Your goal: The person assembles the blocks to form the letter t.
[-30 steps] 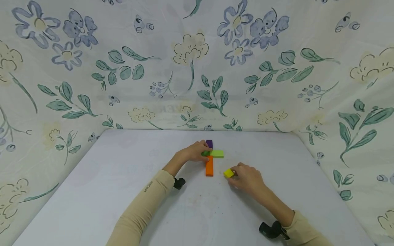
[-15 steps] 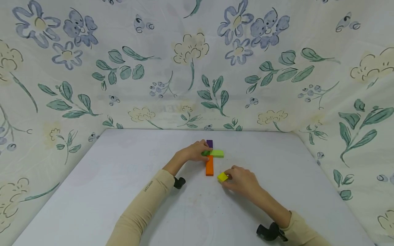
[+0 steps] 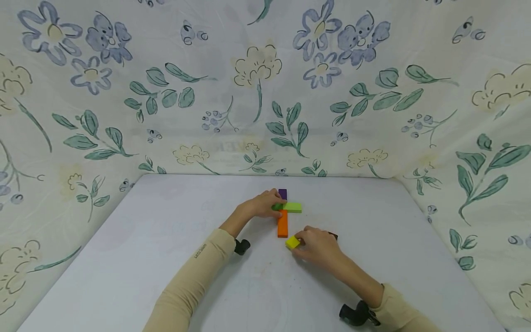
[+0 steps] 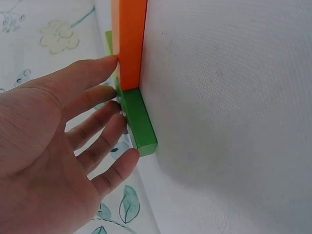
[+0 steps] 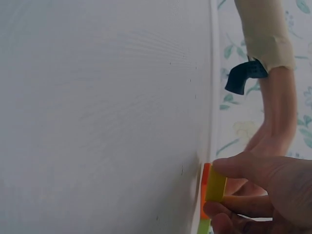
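My left hand lies over a small arrangement of coloured blocks on the table. In the left wrist view its thumb touches the orange block, while the loosely spread fingers rest along the side of the dark green block. A light green block points right from the junction, and a purple block sticks out at the far end. My right hand pinches a yellow block between thumb and fingers, just beyond the near end of the orange block.
Behind the right hand a small dark piece shows, mostly hidden. The white table ends at a floral cloth at the back and sides. Black wrist cameras sit on the left wrist and right wrist.
My right hand has moved left and slightly nearer with the yellow block, bringing it close to the orange block and uncovering the dark piece. My left hand has stayed put.
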Demonstrator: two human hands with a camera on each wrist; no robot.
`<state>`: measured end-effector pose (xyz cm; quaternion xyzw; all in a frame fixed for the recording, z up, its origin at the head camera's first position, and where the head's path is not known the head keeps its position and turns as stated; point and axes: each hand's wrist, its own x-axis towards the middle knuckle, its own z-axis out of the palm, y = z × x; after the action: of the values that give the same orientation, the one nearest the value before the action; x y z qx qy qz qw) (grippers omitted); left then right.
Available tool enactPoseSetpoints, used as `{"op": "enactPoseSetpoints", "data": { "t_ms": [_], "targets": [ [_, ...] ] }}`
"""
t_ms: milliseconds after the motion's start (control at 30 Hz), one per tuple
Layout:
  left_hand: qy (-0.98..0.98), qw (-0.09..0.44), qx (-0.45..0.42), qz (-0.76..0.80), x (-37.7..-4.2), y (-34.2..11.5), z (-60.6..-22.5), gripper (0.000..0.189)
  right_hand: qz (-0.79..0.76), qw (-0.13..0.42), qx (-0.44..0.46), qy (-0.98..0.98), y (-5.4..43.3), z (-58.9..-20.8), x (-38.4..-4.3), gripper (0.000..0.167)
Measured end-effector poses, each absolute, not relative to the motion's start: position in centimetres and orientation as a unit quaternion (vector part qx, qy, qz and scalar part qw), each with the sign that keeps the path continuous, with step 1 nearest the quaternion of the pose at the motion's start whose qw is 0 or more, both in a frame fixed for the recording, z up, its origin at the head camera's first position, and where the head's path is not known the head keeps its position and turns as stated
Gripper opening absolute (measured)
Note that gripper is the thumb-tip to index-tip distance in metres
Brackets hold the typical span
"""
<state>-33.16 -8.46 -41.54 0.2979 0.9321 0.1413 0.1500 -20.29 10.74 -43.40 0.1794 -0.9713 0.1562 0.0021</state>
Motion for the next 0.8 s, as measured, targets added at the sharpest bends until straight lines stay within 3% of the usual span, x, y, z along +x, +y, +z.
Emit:
{"op": "enactPoseSetpoints", "data": {
  "t_ms": [800],
  "targets": [
    [0.933, 0.143, 0.3, 0.135, -33.08, -8.4, -41.62, 0.05, 0.162, 0.006, 0.195, -0.967, 9.77, -44.16, -20.56, 0.033]
  ]
}}
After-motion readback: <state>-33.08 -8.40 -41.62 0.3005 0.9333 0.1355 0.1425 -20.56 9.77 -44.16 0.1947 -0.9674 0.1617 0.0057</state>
